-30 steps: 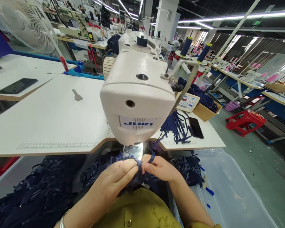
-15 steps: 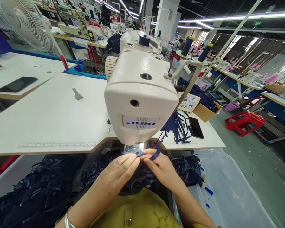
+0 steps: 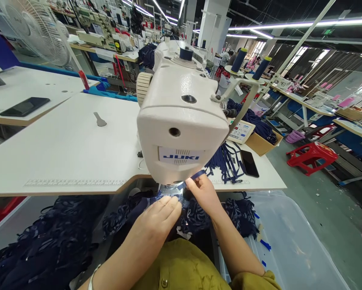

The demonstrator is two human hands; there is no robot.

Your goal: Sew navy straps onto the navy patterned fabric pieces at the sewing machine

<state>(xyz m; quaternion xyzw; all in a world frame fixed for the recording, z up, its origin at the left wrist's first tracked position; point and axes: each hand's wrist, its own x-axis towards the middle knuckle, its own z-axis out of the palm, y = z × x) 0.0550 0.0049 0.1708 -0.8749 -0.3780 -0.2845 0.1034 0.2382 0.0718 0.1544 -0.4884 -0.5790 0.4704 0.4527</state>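
A white sewing machine (image 3: 183, 125) marked JUKI stands directly before me. Below its head, my left hand (image 3: 159, 219) has its fingers pressed together on navy fabric (image 3: 146, 203) beside the lit needle area; the fingertips partly cover the cloth. My right hand (image 3: 205, 195) is raised at the right of the machine head and pinches a navy strap (image 3: 197, 175). That strap runs from the fingers toward the needle area. The needle itself is hidden by the head. On the table to the right lies a bundle of cut navy straps (image 3: 224, 163).
A phone (image 3: 249, 163) and a cardboard box (image 3: 263, 143) of navy pieces sit at the right. On the left are a small metal plate (image 3: 100, 119) and another phone (image 3: 25, 106). Navy garments (image 3: 44, 237) fill a bin below; a clear plastic bin (image 3: 295, 241) stands right.
My right hand has moved up and right, away from my left hand, carrying the strap beside the machine head. My left hand stays near the needle area, and more navy fabric shows beside it.
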